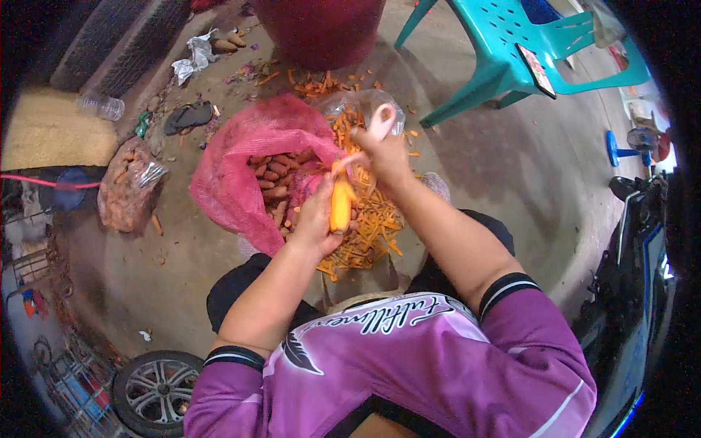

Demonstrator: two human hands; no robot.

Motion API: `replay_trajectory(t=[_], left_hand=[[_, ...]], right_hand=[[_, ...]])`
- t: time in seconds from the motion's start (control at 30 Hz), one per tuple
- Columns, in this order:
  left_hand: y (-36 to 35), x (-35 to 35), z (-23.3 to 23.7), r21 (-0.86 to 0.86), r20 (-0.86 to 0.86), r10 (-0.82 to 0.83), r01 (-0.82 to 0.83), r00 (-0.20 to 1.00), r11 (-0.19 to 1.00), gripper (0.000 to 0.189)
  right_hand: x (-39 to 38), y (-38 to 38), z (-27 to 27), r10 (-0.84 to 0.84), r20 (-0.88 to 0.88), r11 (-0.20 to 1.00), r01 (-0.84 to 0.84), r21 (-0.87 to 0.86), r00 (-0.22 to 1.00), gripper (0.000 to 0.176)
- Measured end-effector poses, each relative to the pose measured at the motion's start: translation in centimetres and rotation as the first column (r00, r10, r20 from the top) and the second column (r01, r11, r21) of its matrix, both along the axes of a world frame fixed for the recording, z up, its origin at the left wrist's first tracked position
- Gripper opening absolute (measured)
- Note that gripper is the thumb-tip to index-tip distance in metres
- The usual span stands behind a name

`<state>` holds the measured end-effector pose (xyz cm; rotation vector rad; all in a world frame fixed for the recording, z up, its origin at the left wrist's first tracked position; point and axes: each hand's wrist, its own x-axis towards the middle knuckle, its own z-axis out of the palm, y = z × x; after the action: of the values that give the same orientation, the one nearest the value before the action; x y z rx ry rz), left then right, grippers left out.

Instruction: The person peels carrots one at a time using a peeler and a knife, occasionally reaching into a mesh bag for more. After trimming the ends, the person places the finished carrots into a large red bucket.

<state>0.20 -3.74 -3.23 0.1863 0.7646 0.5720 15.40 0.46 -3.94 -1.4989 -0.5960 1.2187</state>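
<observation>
The sack (241, 157) lies open on the ground before the person, left of the heap of peelings (369, 228), and carrots (272, 175) lie in it. Over the heap the left hand (315, 219) grips a carrot (340, 206), with the right hand (385, 155) and its peeler (381, 120) just behind. A tub (321, 33) stands behind the sack, a chair (496, 66) to its right (a phone (535, 71) lies on the seat). Further left lie a bag (128, 186), a bottle (102, 106) and a sandal (188, 117). A motorbike (635, 263) stands at the right.

Home yard or garage — bare concrete floor (511, 168), plastic chair (511, 51), spare wheel (155, 387), motorbike (635, 285) nearby
</observation>
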Motion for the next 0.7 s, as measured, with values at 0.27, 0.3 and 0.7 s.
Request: replay_trajectory(t=[0.27,0.3,0.7], left_hand=[[0.6,-0.3,-0.2,-0.020,-0.060,0.096,-0.097,0.994,0.995,0.032],[0.6,-0.7,-1.1,-0.022,-0.004,0.091,-0.091,0.996,0.996,0.031],[0.6,1.0,2.3,-0.073,-0.193,0.110,-0.126,0.975,0.989,0.036]], right_hand=[[-1.6,-1.7,3.4,0.190,-0.079,0.980,-0.193,-0.038,0.979,0.024],[-2.2,-2.4,4.0,0.245,-0.151,0.968,-0.251,-0.022,0.958,0.025],[0.8,0.3,2.7,-0.057,-0.087,0.998,0.058,0.009,0.995,0.021]])
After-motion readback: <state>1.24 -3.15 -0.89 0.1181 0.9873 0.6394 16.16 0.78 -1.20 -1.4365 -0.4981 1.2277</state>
